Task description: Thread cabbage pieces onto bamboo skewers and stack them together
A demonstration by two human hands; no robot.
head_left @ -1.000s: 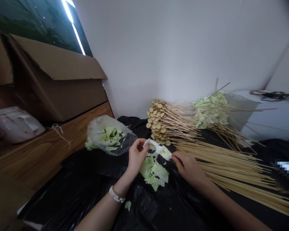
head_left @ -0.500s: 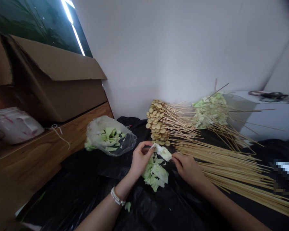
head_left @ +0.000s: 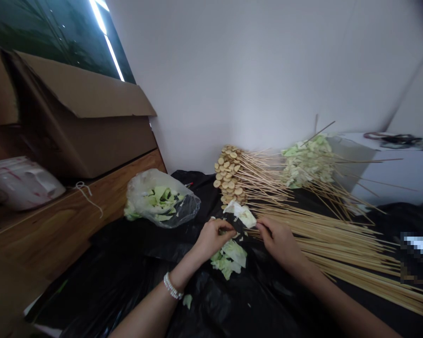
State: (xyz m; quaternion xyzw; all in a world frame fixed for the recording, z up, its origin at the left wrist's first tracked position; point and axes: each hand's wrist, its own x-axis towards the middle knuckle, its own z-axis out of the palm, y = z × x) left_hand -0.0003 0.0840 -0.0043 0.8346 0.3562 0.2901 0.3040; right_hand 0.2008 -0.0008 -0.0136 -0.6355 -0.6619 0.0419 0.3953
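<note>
Two narrow grips, the left hand point(head_left: 211, 240) and right hand point(head_left: 280, 244), are working beside a pale cabbage piece point(head_left: 241, 213), hold unclear; loaded skewers point(head_left: 230, 176) are lying beyond, bare bamboo skewers point(head_left: 338, 249) rightward.

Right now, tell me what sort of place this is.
Likely a makeshift skewer-prep spot indoors: long thin bamboo skewers spread on a black plastic sheet, a stack threaded with round tan slices, and torn pale green cabbage pieces.
</note>
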